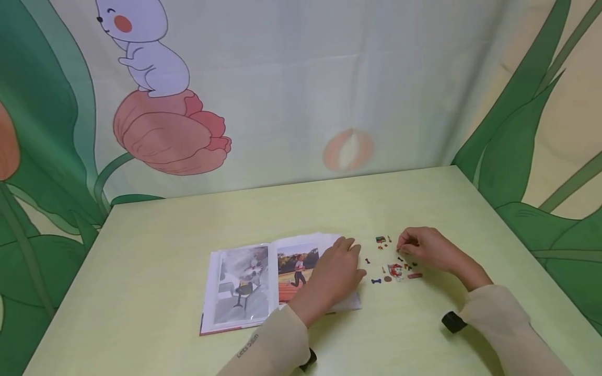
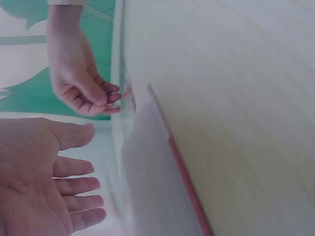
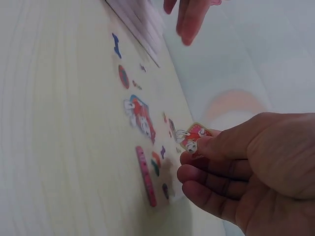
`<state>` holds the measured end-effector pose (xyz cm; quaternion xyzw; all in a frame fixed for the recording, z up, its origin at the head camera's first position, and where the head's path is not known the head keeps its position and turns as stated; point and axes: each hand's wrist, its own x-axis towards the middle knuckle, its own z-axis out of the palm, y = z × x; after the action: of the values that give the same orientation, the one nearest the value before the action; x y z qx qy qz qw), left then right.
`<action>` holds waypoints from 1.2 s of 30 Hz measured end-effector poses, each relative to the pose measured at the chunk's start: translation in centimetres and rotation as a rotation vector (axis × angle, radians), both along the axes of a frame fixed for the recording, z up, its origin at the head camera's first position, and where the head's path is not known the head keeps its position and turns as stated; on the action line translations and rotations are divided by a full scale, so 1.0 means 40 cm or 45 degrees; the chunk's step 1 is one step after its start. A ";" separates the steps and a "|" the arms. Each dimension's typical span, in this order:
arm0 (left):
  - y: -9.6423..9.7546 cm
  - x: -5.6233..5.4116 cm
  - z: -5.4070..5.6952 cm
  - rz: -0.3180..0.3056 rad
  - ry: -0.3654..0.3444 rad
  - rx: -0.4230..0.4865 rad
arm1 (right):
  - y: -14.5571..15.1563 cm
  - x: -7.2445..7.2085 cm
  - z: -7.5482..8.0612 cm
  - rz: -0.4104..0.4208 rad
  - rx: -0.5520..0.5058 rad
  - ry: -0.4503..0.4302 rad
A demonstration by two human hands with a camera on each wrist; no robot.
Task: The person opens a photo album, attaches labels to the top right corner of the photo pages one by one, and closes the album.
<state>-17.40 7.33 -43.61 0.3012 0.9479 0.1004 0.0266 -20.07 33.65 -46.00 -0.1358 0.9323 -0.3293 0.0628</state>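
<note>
At lower right, my right hand (image 3: 268,164) pinches a cartoon sticker (image 3: 194,134), best gripped by its edge. My left hand (image 1: 335,269) extends, holding nothing.

Pale yellow-green tabletop (image 1: 141,261) before a cartoon-printed backdrop (image 1: 282,78)
White animal (image 1: 162,70) on a pink tulip (image 1: 162,133); green leaves (image 1: 512,151) either side.

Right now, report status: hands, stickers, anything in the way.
Right hand pinching a sticker. Left hand open, over the album. Other stickers lie right of it; nothing visibly blocking.
</note>
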 end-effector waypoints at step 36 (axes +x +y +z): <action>-0.465 0.038 0.010 0.387 0.052 0.241 | -0.319 -0.112 0.086 0.374 -0.217 0.089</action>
<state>-15.90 -11.29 -43.22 0.1575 0.9692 0.1859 -0.0367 -24.56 20.89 -42.55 -0.2869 0.8727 -0.3895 0.0662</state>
